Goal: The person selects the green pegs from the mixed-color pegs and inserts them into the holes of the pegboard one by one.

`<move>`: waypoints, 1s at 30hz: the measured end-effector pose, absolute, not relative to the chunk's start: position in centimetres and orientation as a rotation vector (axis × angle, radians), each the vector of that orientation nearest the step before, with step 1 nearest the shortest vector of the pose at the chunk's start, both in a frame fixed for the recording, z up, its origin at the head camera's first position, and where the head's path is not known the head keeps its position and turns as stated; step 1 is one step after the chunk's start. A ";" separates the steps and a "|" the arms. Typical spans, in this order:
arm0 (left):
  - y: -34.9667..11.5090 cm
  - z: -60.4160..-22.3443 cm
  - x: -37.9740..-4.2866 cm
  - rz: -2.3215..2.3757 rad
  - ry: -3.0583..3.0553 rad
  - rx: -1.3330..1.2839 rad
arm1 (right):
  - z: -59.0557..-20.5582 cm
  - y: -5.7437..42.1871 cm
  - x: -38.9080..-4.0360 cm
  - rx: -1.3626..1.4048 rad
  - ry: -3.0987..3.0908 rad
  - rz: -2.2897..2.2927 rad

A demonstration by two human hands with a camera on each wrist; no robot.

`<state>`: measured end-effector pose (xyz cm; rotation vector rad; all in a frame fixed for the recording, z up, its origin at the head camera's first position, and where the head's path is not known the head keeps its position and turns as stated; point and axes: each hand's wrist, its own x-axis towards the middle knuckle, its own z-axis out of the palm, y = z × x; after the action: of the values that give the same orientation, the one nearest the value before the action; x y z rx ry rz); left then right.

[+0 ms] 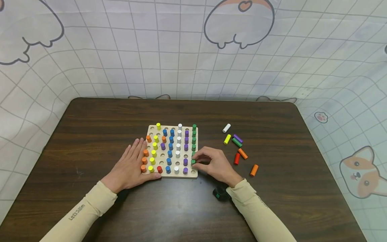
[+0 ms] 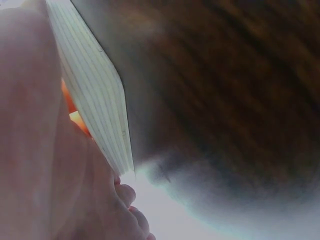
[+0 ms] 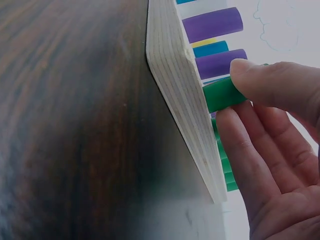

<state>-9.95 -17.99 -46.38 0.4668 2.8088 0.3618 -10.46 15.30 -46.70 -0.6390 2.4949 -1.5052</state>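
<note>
A pale wooden pegboard [image 1: 189, 175] stands on the table, with columns of orange, yellow, blue, white, purple and green pegs upright in it. My left hand [image 1: 128, 168] lies against its left side with straight fingers, the thumb along the near edge; the left wrist view shows the layered board side [image 2: 95, 85] beside the palm. At the right column, my right hand [image 1: 217, 164] pinches a green peg [image 3: 222, 96] between thumb and index finger. That peg is at the board's surface, near the front right corner; whether it is fully seated is hidden.
Loose pegs lie right of the board: a white peg [image 1: 226, 128], a yellow peg [image 1: 227, 139], a purple peg [image 1: 238, 138], a green peg [image 1: 237, 143], a red peg [image 1: 237, 159] and two orange pegs [image 1: 254, 170]. Some board holes [image 1: 177, 163] hold no peg.
</note>
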 end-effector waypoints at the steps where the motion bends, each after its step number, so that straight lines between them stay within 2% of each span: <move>1: -18.0 -46.4 -10.0 0.361 2.808 0.466 | -46.7 15.3 -10.4 -0.640 2.497 -1.499; 30: -18.1 -46.3 -10.0 0.355 2.800 0.468 | -46.7 15.4 -10.5 -0.619 2.497 -1.489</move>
<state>-10.00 -18.13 -46.30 0.4679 2.7997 0.3548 -10.46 15.39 -46.70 -0.6189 2.4965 -1.4893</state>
